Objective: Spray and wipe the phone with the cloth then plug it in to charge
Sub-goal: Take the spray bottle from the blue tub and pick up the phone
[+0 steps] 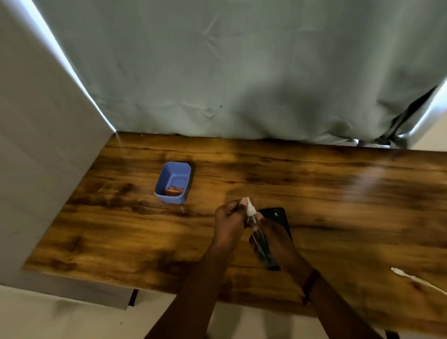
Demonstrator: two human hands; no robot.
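Observation:
A black phone [277,214] lies flat on the wooden table [351,200], partly hidden under my right hand [278,238]. That hand grips the body of a small clear spray bottle [262,242], which is tilted over the phone's left side. My left hand [230,223] is closed around the bottle's white spray head [249,207], with the fingertips at the nozzle. A white charging cable [410,278] lies on the table at the right, its plug end pointing towards the phone. An orange item [173,190], possibly the cloth, sits in a blue tub; I cannot tell for sure.
The blue plastic tub [173,172] stands on the table to the left of my hands. A grey-green curtain [236,62] hangs along the table's far edge. A white wall [18,157] borders the left side. The table's near edge runs under my forearms.

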